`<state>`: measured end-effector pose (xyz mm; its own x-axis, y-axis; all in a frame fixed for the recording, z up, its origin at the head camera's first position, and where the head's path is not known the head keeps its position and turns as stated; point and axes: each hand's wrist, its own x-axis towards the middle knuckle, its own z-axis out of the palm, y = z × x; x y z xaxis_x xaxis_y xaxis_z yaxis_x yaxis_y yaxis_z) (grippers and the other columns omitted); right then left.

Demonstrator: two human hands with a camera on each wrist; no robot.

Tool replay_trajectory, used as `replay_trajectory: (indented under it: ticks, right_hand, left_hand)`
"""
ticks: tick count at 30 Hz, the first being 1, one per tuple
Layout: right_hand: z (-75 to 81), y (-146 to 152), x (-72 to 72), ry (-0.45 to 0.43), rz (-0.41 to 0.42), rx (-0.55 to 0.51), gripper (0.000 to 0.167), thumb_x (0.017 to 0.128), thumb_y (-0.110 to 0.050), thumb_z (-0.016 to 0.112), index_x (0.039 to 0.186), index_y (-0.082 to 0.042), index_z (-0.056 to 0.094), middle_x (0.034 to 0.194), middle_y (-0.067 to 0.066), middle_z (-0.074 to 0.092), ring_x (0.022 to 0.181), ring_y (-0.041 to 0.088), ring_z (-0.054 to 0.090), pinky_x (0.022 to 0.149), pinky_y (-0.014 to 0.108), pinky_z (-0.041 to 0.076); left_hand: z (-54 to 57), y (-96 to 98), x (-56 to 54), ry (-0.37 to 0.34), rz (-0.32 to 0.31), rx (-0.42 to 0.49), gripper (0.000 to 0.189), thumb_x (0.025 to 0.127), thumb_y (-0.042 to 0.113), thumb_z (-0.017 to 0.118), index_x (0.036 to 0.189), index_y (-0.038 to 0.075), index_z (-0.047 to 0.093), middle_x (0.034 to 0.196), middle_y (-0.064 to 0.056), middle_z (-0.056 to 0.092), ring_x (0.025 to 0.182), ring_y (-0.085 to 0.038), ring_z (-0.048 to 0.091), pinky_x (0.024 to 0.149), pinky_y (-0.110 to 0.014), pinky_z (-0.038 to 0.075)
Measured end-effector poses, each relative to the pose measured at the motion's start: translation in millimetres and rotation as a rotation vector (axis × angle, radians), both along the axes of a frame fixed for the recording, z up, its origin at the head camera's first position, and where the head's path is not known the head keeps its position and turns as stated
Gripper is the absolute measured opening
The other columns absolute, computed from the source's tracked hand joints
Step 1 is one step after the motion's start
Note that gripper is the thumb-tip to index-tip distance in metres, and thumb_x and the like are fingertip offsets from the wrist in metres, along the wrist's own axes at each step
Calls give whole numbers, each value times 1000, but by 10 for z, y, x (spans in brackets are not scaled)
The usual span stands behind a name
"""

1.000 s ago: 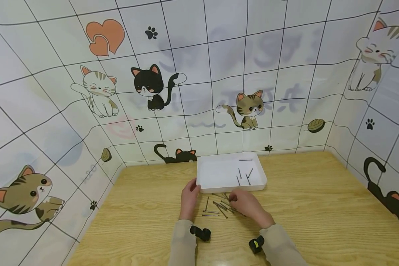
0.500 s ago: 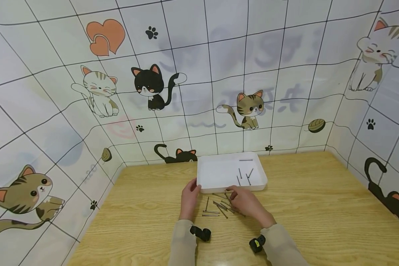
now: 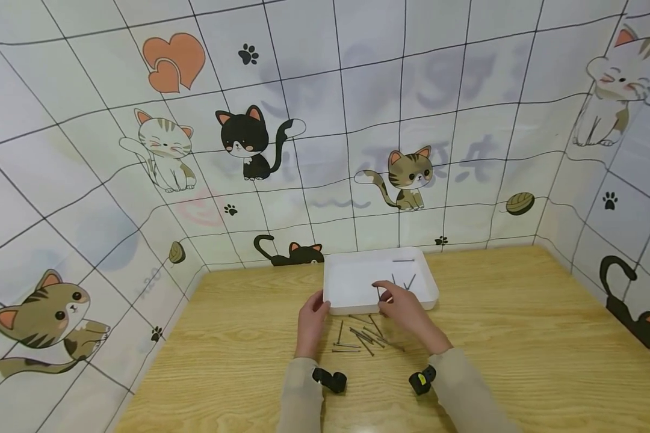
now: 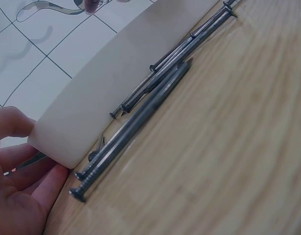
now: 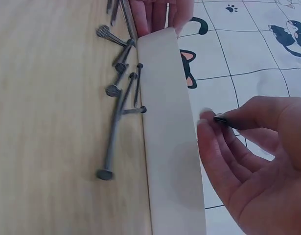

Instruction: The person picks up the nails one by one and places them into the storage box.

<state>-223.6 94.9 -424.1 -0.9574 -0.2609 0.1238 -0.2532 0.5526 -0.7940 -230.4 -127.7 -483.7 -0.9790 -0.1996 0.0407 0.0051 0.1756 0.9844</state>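
A white rectangular tray stands at the back of the wooden table. At its near left corner my left hand grips the wall, the thumb near the rim and fingers lower down. Over the tray's near side, my right hand pinches a nail between thumb and fingertips. The right wrist view shows the nail's dark head between the fingertips. Inside the tray lie several nails, some partly hidden behind the right hand. A loose pile of nails lies on the table just in front.
The wooden table extends to both sides and toward me. Cloth walls with a grid and cartoon cats enclose it at the back and sides, the back one close behind the tray. Black wrist cameras sit at both cuffs.
My right hand has lifted a nail from the pile and moved up and forward over the tray's near wall. The left hand still holds the corner. The head view has shifted slightly.
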Motion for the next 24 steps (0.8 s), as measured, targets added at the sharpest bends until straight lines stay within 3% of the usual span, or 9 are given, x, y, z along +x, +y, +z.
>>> replay_trajectory:
  ticks: [12,24]
  right_hand:
    - [88,48,-488,10,5,62,44,83,-5,52,127,-4,46,88,8,60,66,19,59,50,28,40]
    - [24,-16,-908,-109,-20,130,46,82,-2,53,127,-1,45,87,10,62,68,22,61,55,29,43]
  left_hand:
    - [-10,-16,3,-1,9,0,39,88,23,55,125,12,52,122,-4,53,113,-19,47,94,-38,35]
    - [-32,-7,-40,20,21,-2,39,87,21,55,125,11,53,119,-5,55,110,-19,49,93,-39,36]
